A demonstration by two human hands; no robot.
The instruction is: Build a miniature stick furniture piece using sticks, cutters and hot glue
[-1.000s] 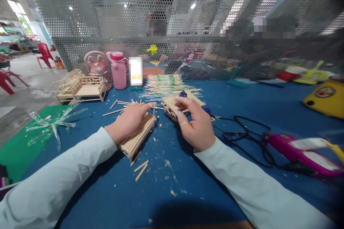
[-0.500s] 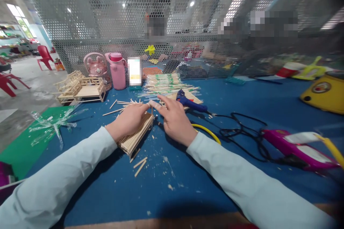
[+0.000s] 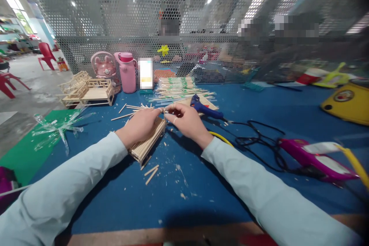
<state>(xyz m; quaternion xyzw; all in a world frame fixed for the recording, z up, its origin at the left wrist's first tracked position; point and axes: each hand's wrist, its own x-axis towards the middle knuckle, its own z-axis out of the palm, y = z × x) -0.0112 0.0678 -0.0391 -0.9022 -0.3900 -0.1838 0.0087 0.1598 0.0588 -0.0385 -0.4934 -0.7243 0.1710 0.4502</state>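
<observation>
A small model of pale wooden sticks lies slantwise on the blue table, its upper face made of sticks laid side by side. My left hand rests over its far left part, fingers closed on it, with the fingertips at the far corner. At that same corner my right hand pinches with thumb and forefinger. Whatever small piece sits between those fingertips is too hidden to make out. Short loose sticks lie just in front of the model, and more cut sticks are scattered behind my left hand.
A blue glue gun lies beyond my right hand, its black cord running right towards a magenta tool. Bundled sticks, a pink bottle and finished stick furniture stand at the back. Clear tape strips hang left.
My right hand's fingers have drawn from spread out into a pinch at the model's far corner. My left hand stays on the model. The view has shifted slightly.
</observation>
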